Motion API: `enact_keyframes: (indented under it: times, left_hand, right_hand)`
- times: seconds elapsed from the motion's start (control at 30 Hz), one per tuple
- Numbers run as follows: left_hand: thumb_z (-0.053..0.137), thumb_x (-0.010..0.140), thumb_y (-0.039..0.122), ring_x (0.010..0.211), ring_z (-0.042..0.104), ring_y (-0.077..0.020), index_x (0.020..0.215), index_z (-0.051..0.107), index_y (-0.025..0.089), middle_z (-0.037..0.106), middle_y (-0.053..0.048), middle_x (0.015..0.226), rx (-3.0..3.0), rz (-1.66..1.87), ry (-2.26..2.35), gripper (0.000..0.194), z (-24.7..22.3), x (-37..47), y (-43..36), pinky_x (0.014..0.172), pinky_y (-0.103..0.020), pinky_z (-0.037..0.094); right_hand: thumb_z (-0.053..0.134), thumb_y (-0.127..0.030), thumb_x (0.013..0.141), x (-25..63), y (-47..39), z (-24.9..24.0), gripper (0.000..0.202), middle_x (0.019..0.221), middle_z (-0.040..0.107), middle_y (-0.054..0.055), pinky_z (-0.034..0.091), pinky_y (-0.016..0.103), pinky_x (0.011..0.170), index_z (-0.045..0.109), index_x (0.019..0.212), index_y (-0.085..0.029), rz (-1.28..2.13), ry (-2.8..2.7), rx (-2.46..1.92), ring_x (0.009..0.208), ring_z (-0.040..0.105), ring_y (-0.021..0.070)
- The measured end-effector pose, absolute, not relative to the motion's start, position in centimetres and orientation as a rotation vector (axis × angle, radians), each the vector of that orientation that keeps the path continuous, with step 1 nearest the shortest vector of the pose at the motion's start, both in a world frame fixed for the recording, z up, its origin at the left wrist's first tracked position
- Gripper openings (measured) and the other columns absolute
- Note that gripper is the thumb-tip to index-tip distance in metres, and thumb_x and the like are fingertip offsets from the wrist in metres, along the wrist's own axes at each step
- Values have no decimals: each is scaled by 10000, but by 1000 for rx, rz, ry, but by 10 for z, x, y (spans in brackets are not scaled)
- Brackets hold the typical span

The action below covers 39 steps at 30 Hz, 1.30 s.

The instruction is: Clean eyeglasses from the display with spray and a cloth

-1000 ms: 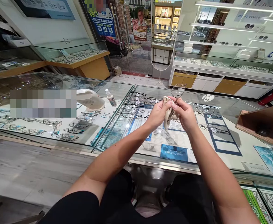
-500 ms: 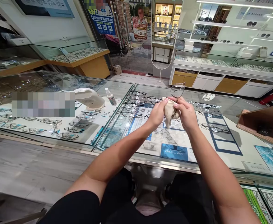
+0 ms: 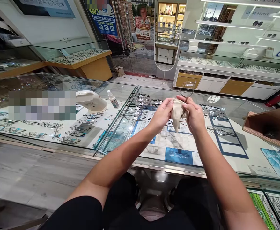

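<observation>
Above the glass counter, my left hand [image 3: 164, 111] is closed on a cream cleaning cloth [image 3: 177, 113], whose lower end hangs down between my hands. My right hand [image 3: 194, 114] grips a pair of eyeglasses [image 3: 187, 88] with a thin frame; one clear lens sticks up beyond the fingers. Part of the glasses is hidden by the cloth and the fingers. The right fingertips also touch the cloth's edge.
A white spray bottle [image 3: 113, 99] stands on the counter beside a cream handheld device [image 3: 91, 101]. Several spectacle frames [image 3: 222, 131] lie under the glass. At the right is a wooden box-like stand [image 3: 269, 127]. A blue leaflet [image 3: 178, 155] lies near the front edge.
Both hands have shifted slightly; the right one moved a little to the right with the glasses, which rose slightly. The cloth is spread wider between the hands.
</observation>
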State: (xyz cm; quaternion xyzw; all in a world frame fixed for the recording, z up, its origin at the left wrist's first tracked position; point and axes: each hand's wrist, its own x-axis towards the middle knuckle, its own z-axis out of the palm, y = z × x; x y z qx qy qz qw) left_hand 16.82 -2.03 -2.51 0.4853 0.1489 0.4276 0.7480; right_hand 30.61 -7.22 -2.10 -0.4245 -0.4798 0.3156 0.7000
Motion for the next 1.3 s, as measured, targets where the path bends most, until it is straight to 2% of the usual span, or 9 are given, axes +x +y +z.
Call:
enact_keyframes:
  times: [0.1, 0.23, 0.47, 0.6, 0.77, 0.97, 1.1, 1.2, 1.3]
  left_hand:
    - [717, 948, 643, 861, 685, -152, 1159, 660, 193, 736, -30, 976, 1145, 926, 350, 501, -26, 168, -20, 786, -251, 512]
    - [828, 850, 647, 916, 679, -176, 1201, 648, 163, 748, -46, 976, 1225, 916, 440, 624, -23, 166, -24, 850, -279, 506]
    - [791, 823, 736, 769, 609, -154, 969, 720, 125, 732, -49, 865, 1300, 878, 424, 632, -22, 165, -29, 746, -282, 488]
    - [831, 806, 701, 754, 627, -142, 972, 727, 124, 733, -45, 851, 1277, 899, 368, 610, -21, 165, -29, 717, -261, 489]
    - [878, 788, 649, 787, 662, -136, 1016, 729, 134, 749, -41, 868, 1190, 920, 326, 582, -21, 166, -28, 749, -239, 511]
    - [909, 786, 571, 777, 665, -117, 1097, 724, 150, 754, -25, 910, 1146, 911, 294, 555, -20, 166, -25, 736, -216, 508]
    - [927, 759, 544, 757, 667, -124, 1121, 704, 149, 746, -22, 895, 1173, 811, 292, 580, -19, 162, -22, 725, -224, 504]
    - [939, 738, 465, 821, 688, -143, 1131, 696, 151, 757, -36, 968, 1194, 788, 306, 559, -22, 161, -21, 785, -246, 517]
    - [901, 771, 418, 858, 688, -151, 1191, 685, 169, 752, -29, 1005, 1219, 831, 331, 534, -25, 163, -23, 825, -263, 518]
  right_hand:
    - [732, -356, 847, 306, -72, -20, 250, 1072, 676, 51, 532, 374, 972, 868, 1029, -253, 717, -1041, -941, 1095, 624, 250]
    - [735, -362, 855, 306, -73, -21, 307, 1057, 639, 35, 537, 328, 847, 874, 1120, -291, 756, -1036, -948, 1001, 619, 218]
    - [736, -398, 866, 303, -73, -22, 314, 1115, 662, 34, 542, 330, 843, 869, 1136, -307, 781, -1038, -945, 1018, 639, 221]
    - [752, -431, 863, 299, -74, -22, 324, 1156, 695, 46, 559, 359, 918, 860, 1125, -277, 798, -1034, -964, 1069, 665, 246]
    - [710, -587, 936, 298, -75, -22, 401, 1226, 742, 82, 569, 424, 1019, 855, 1103, -252, 838, -1017, -947, 1137, 679, 278]
    - [772, -590, 914, 300, -73, -27, 348, 1251, 755, 90, 508, 461, 1138, 868, 965, -259, 811, -1110, -903, 1244, 641, 298]
    - [799, -589, 882, 302, -73, -24, 377, 1170, 754, 75, 545, 436, 1071, 876, 1063, -267, 839, -1029, -918, 1137, 666, 276]
    - [812, -572, 870, 303, -75, -20, 391, 1110, 740, 59, 567, 396, 997, 875, 1114, -274, 890, -964, -907, 1017, 678, 236]
    - [814, -578, 863, 303, -74, -20, 400, 1081, 734, 52, 573, 378, 957, 872, 1116, -273, 900, -940, -918, 987, 673, 226]
